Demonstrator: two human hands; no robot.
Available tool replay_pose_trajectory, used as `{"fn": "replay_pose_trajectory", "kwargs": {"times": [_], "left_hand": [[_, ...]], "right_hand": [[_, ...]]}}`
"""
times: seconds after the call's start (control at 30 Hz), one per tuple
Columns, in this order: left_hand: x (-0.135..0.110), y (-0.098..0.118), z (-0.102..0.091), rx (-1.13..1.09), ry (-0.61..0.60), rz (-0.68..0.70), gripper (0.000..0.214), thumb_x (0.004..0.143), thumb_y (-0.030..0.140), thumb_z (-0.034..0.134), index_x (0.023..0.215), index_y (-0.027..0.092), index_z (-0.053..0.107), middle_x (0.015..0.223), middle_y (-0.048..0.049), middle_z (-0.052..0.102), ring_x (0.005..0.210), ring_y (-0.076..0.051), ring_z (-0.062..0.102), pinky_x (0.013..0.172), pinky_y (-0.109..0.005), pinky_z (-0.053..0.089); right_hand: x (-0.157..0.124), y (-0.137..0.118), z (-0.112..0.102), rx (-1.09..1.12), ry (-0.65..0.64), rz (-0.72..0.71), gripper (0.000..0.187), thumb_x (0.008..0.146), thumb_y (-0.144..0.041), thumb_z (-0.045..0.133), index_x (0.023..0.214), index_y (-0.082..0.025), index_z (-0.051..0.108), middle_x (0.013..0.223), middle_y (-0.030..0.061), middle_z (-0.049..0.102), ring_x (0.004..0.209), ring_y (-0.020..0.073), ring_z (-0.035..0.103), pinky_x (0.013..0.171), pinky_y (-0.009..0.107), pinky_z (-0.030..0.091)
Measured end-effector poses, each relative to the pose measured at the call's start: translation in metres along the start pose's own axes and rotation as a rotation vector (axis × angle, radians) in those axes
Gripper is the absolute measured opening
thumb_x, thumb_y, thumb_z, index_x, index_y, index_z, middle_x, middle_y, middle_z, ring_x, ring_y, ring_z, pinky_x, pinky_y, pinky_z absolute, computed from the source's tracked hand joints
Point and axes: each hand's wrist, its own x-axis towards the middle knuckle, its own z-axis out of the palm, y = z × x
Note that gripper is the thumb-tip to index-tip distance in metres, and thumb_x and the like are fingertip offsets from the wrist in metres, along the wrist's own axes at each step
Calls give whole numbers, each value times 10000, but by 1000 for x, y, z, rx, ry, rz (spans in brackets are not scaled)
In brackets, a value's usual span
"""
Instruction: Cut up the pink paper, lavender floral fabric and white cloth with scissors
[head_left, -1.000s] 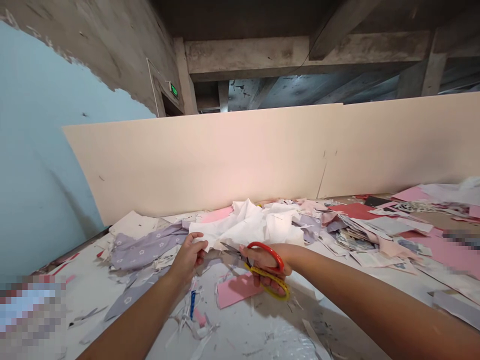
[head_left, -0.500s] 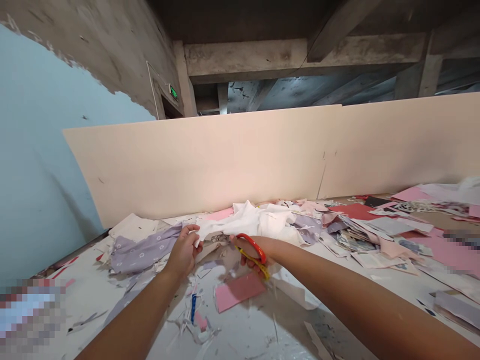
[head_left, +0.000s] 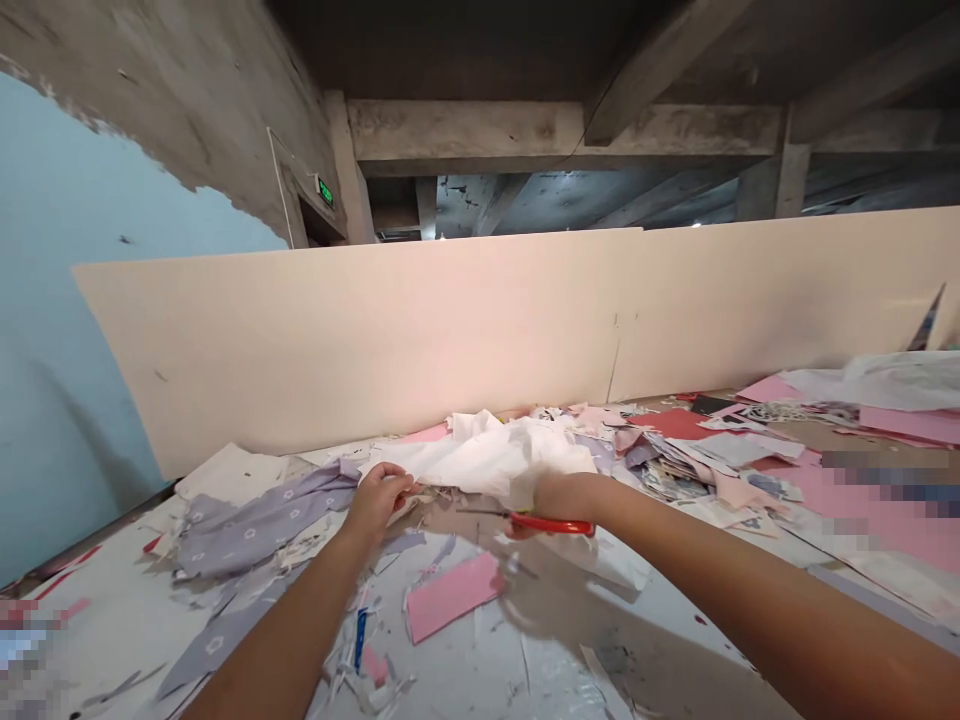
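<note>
My left hand [head_left: 379, 498] pinches the near edge of a crumpled white cloth [head_left: 487, 455] that lies on the table. My right hand [head_left: 555, 498] is closed round the red and yellow handles of a pair of scissors [head_left: 536, 522]. The thin blades point left toward my left hand, level with the table and just below the cloth's edge. Most of the right hand's fingers are hidden behind the cloth and the handle.
A lilac flower-print cloth [head_left: 255, 515] lies left of my left hand. A pink paper piece [head_left: 452, 596] sits near the front among small scraps. Piles of paper and pink sheets [head_left: 750, 460] cover the right. A tall beige board [head_left: 465, 325] stands behind the table.
My right hand has turned the scissors flat and shifted a little right, so the blades now lie level under the cloth's edge. My left hand keeps its pinch. The camera has drifted right.
</note>
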Motion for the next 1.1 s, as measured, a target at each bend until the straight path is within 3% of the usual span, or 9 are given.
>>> {"fn": "replay_pose_trajectory", "kwargs": {"times": [0.1, 0.2, 0.37, 0.53, 0.67, 1.1], "left_hand": [[1, -2, -11, 48, -19, -24, 284, 520, 241, 642, 756, 175, 498, 584, -8, 603, 559, -115, 547, 495, -197, 359], [1, -2, -18, 71, -42, -37, 335, 508, 264, 659, 794, 176, 507, 604, -8, 602, 643, -150, 591, 507, -201, 370], [-4, 0, -21, 118, -56, -39, 310, 521, 268, 639, 791, 183, 512, 549, 26, 552, 616, -145, 591, 499, -199, 355], [-9, 4, -21, 191, -41, -14, 273, 535, 265, 623, 777, 192, 520, 558, 33, 547, 591, -138, 582, 492, -200, 336], [-13, 3, -20, 253, -12, 17, 272, 539, 257, 615, 790, 198, 530, 564, 36, 544, 579, -142, 572, 508, -216, 347], [-16, -9, -25, 395, 72, 98, 263, 551, 243, 588, 808, 202, 560, 505, 48, 525, 472, -119, 452, 486, -218, 301]], "right_hand": [[-15, 4, 2, 143, -360, -36, 551, 695, -652, 432, 733, -126, 593, 539, -23, 417, 401, 95, 442, 428, 257, 399], [-18, -2, 12, 333, -518, -64, 694, 677, -750, 298, 784, -116, 559, 549, -31, 400, 369, 74, 397, 388, 241, 382], [-5, -27, 31, 664, -574, -38, 826, 654, -795, 38, 794, -115, 486, 535, -19, 413, 360, 102, 413, 367, 265, 377], [8, -43, 32, 884, -604, 29, 873, 580, -829, -23, 755, -115, 449, 468, -41, 367, 328, 88, 342, 345, 243, 332], [10, -47, 29, 898, -708, 51, 895, 543, -841, -43, 739, -121, 451, 451, -32, 370, 324, 98, 334, 323, 238, 302], [7, -43, 26, 881, -846, -31, 975, 519, -800, -163, 735, -112, 494, 434, -2, 394, 336, 119, 370, 334, 245, 310]]}}
